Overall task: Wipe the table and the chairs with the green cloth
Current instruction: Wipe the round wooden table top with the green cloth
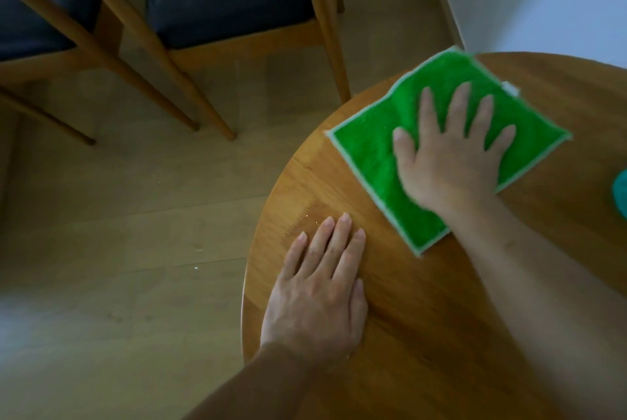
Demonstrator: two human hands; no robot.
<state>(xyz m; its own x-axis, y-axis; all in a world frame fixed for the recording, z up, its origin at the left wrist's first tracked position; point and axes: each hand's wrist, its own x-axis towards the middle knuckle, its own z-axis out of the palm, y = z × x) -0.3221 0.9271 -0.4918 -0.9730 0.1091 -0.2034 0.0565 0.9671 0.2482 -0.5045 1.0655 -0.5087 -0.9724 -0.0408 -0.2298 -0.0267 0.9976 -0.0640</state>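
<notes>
Materials and finish, as seen.
Table: warm wood, smooth, slight sheen. Cloth: green, fuzzy, pale-edged. Chairs: wooden frames, dark matt seats. Floor: pale wood-look planks.

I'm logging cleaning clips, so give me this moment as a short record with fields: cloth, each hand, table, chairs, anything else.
cloth: green cloth spread flat on the table, near its far edge
right hand: right hand flat on the cloth, fingers spread
left hand: left hand flat on bare wood near the table's edge, fingers straight
table: round wooden table, small pale specks by the left fingertips
chairs: two wooden chairs with dark seats, beyond the table, untouched
other: teal object at the right frame edge, cut off
</notes>
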